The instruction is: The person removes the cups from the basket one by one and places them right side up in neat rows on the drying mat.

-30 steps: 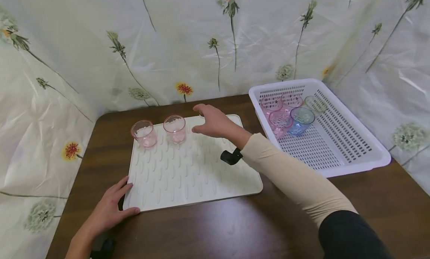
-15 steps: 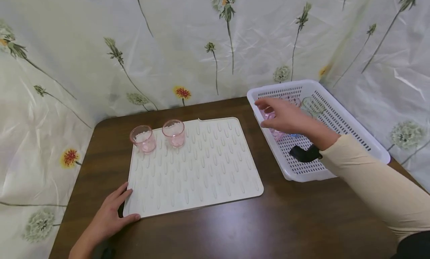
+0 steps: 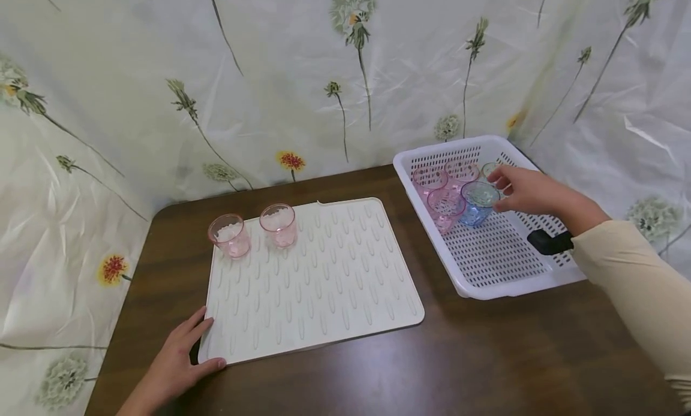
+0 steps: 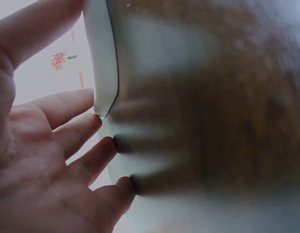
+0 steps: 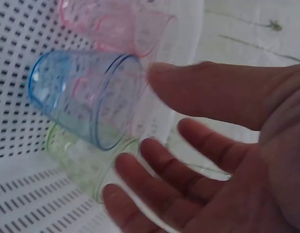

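My left hand touches the near left corner of a white ridged mat, its fingers spread along the left edge and its thumb at the front. In the left wrist view the fingertips meet the mat's pale rim. Over a white basket hovers my right hand, relaxed and holding nothing, just right of a blue glass. The right wrist view has the thumb close to the rim of that blue glass. Behind the blue one stands a green glass, partly hidden by the fingers.
Three pink glasses stand left of and behind the blue one in the basket. Two more pink glasses with whitish bottoms stand at the mat's far left. A dark wooden table carries everything, with a flowered sheet behind.
My right hand has moved right from above the mat, beside the pink glasses, to over the basket near the blue glass. My left hand has stayed at the mat's corner.
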The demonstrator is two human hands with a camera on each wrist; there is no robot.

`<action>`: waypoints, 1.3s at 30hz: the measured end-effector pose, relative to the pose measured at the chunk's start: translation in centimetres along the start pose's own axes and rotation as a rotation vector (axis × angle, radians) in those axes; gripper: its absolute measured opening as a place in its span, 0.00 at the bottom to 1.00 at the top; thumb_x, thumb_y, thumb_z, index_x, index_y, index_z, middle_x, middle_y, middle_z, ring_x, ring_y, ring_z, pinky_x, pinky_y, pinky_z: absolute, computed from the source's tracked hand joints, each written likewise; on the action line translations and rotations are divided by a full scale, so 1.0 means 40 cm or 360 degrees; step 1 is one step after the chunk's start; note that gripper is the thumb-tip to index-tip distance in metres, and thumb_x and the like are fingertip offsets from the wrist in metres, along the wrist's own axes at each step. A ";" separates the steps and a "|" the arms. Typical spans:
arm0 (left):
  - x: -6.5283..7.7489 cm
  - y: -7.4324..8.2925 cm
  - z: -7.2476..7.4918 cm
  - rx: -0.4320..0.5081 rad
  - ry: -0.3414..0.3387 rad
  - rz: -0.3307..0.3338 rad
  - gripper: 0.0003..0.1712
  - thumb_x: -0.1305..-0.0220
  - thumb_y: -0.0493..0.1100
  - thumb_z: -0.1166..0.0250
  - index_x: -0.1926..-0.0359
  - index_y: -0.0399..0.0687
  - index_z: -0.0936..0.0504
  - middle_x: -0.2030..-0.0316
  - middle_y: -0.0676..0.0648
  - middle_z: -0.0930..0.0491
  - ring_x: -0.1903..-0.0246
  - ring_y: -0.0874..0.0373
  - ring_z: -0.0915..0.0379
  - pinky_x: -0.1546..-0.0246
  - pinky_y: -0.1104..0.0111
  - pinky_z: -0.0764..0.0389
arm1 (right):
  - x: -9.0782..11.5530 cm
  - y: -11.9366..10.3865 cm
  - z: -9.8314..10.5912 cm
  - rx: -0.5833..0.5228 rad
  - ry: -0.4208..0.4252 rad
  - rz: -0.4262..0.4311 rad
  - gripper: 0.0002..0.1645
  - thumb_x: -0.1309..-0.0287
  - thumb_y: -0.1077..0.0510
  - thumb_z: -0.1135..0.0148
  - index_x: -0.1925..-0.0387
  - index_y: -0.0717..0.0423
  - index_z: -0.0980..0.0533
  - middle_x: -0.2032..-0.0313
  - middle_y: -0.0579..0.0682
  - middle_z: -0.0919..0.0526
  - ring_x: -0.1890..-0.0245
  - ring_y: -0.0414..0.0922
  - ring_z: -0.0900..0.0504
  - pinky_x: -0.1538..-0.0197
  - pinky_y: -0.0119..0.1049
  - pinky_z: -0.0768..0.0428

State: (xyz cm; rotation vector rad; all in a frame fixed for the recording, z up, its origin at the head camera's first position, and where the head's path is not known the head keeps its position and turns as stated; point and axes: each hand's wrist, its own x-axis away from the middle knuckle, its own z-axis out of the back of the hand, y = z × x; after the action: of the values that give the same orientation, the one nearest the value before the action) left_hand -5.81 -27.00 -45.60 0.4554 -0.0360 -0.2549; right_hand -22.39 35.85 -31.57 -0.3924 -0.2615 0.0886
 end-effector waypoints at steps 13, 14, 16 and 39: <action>0.000 0.008 0.009 0.0030 -0.0027 0.0031 0.48 0.55 0.54 0.20 0.37 0.31 0.26 0.31 0.29 0.34 0.36 0.29 0.36 0.42 0.37 0.30 | -0.034 0.051 -0.022 -0.0009 -0.0100 -0.0150 0.50 0.45 0.58 0.31 0.32 0.75 0.48 0.39 0.79 0.38 0.43 0.73 0.33 0.40 0.69 0.30; 0.000 0.007 0.008 0.0039 -0.0022 0.0027 0.48 0.55 0.53 0.20 0.37 0.31 0.26 0.32 0.29 0.34 0.36 0.29 0.36 0.43 0.37 0.30 | -0.037 0.054 -0.025 -0.0011 -0.0091 -0.0140 0.50 0.45 0.58 0.30 0.32 0.75 0.48 0.39 0.79 0.38 0.43 0.73 0.32 0.40 0.69 0.30; -0.001 0.006 0.007 0.0052 -0.0020 0.0018 0.48 0.55 0.52 0.20 0.37 0.31 0.26 0.32 0.29 0.35 0.37 0.28 0.36 0.43 0.37 0.30 | -0.043 0.060 -0.033 -0.0014 -0.0073 -0.0124 0.49 0.45 0.58 0.30 0.32 0.76 0.47 0.39 0.78 0.37 0.43 0.73 0.32 0.40 0.69 0.30; -0.002 0.006 0.014 0.0046 -0.0068 0.0039 0.48 0.54 0.53 0.21 0.36 0.31 0.27 0.30 0.28 0.37 0.36 0.28 0.38 0.43 0.36 0.32 | -0.117 0.123 -0.094 -0.0535 -0.0257 -0.0007 0.56 0.40 0.57 0.33 0.22 0.57 0.59 0.28 0.72 0.46 0.31 0.70 0.40 0.38 0.68 0.30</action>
State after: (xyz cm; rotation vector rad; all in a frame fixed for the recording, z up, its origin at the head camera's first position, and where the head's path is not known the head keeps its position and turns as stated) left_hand -5.89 -27.01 -44.98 0.4782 -0.0873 -0.2403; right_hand -26.05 38.36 -37.94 -0.7202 -0.4388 0.0718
